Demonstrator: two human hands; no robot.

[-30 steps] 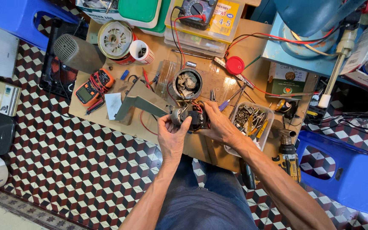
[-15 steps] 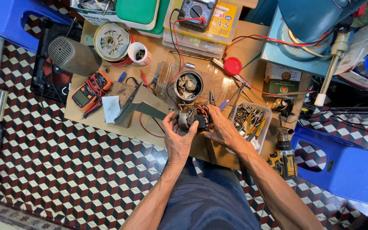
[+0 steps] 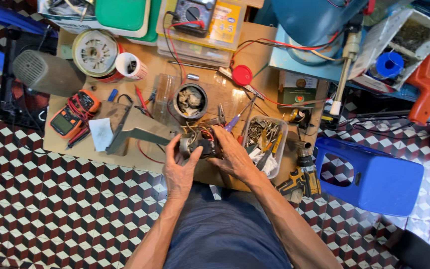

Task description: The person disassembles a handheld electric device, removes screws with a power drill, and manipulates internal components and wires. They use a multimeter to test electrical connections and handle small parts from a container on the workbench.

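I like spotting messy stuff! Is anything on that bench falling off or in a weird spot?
Yes: the yellow cordless drill lies tipped at the table's near right corner, hanging partly over the edge. The left hand and right hand grip a small motor with loose wires sticking out.

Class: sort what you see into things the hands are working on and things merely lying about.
In hand:
left hand
right hand
wired motor part

Lying about:
orange multimeter
cordless drill
tray of pliers
red lid
blue stool
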